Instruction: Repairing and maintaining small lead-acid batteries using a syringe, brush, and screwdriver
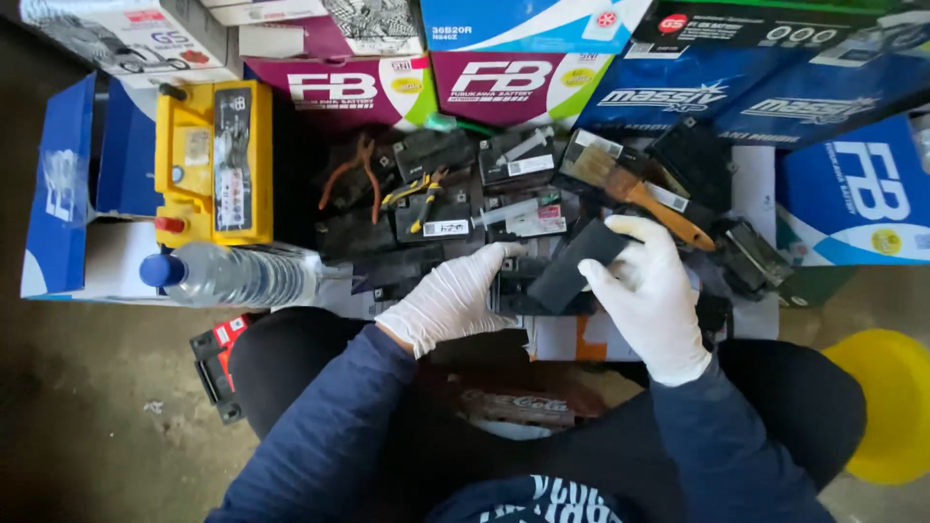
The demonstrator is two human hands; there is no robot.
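Seen from above, a person sits on the floor (87, 387) among boxes. At far left a yellow battery (214, 163) lies beside a blue carton (60, 184), with a clear plastic bottle (237, 275) with a blue cap on its side just below. Next come orange-handled pliers (352, 174) on a heap of small black batteries (455, 194). The left hand (453, 298), in a white glove, rests flat on that heap, fingers loosely spread, its grip on nothing. The gloved right hand (651, 291) has its grip pinching a dark flat block (579, 263), held just above the heap. Behind it lies a wooden-handled paintbrush (635, 189). A yellow round object (886, 402) sits far right.
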